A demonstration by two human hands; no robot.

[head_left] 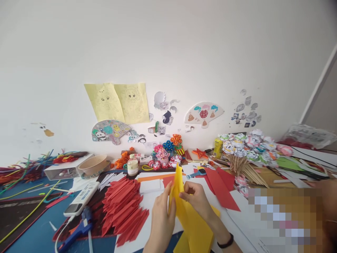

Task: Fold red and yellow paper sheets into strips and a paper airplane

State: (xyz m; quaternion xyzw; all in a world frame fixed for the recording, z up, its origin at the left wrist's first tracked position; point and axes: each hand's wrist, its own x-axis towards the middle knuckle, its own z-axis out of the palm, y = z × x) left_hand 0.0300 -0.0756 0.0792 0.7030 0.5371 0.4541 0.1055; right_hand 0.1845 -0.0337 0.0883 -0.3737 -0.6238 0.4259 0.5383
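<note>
A folded piece of yellow paper (179,181) stands upright between my hands. My left hand (163,212) grips its left side, thumb and fingers pressed together on the fold. On the right side my right hand (196,196) pinches the paper's edge between thumb and fingers. Beneath my hands lie more yellow sheets (198,230); whether the held piece is joined to them I cannot tell. Left of my left hand spreads a pile of folded red paper strips (122,207). Red paper pieces (222,189) lie beyond my right hand.
A blue glue gun (81,226) and a white power strip (82,198) lie at left. Behind stand a small jar (132,167) and colourful craft flowers (162,153). A blue watch (198,172) lies near white paper-flower bundles (244,147). The lower right is blurred out.
</note>
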